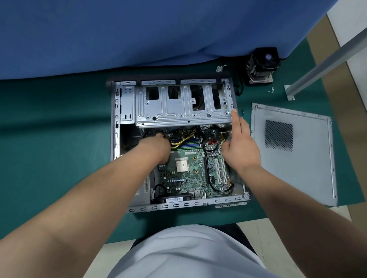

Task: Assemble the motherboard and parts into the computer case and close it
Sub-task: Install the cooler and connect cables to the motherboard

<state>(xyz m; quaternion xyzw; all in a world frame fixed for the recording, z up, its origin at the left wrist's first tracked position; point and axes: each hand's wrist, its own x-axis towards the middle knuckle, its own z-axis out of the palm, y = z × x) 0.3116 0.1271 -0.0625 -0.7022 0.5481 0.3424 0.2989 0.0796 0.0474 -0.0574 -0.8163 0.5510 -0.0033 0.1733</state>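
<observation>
The right hand (241, 143) is reaching over the case's right side with its fingers (235, 118) straight and close together, the tip of the longest one touching the right corner of the silver drive cage (180, 108); the thumb is sticking out to the left above the board. The left hand (156, 145) is reaching down under the cage's near edge beside the yellow and black cables (183, 139) — its fingers are hidden, so whether they are pinching anything cannot be told.

Below both hands the green motherboard (189, 173) is lying flat inside the open computer case (116, 139), its square processor (181, 166) showing near the middle. The case is lying on its side on a green mat (49, 135). The grey side panel (293, 152) is lying flat just to the right of the case — apart from it. A cooler with fan (262, 65) is standing beyond the case's far right corner, with small screws (271, 90) near it.
</observation>
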